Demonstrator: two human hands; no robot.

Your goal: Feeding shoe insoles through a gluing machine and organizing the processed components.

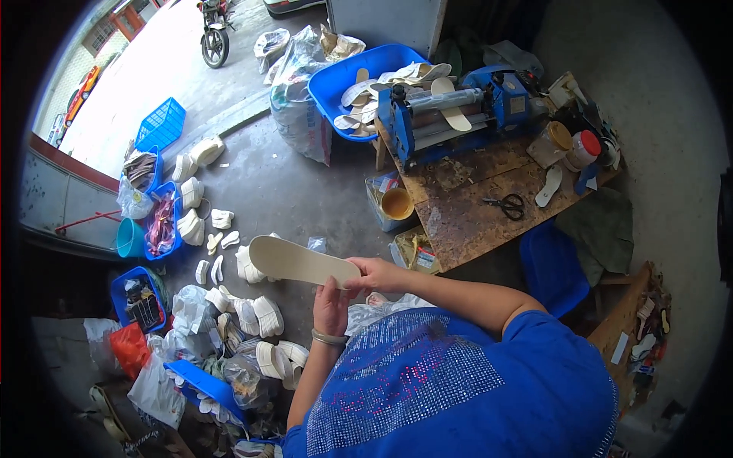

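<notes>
Cream-coloured and flat, a shoe insole (pixel 299 261) is being held level in front of the person's chest, well below and left of the blue roller machine (pixel 450 107) taken here as landmark. It is being pinched at its near end by both hands: the left hand (pixel 330 305) is being pressed up from beneath with fingers together, while the right hand (pixel 376 273) is being closed over the tip with fingers clamped on it. Since only one end is being gripped, the long free end is likely being left to sag or twist, and it could slip down among the stacks of insoles (pixel 256 313) lying on the floor far left of the machine. A wooden workbench (pixel 489 206) is carrying the machine, with scissors (pixel 507 204) just below it, two jars (pixel 566 145) to its right, and a blue tub (pixel 359 72) of insoles directly to its left.
</notes>
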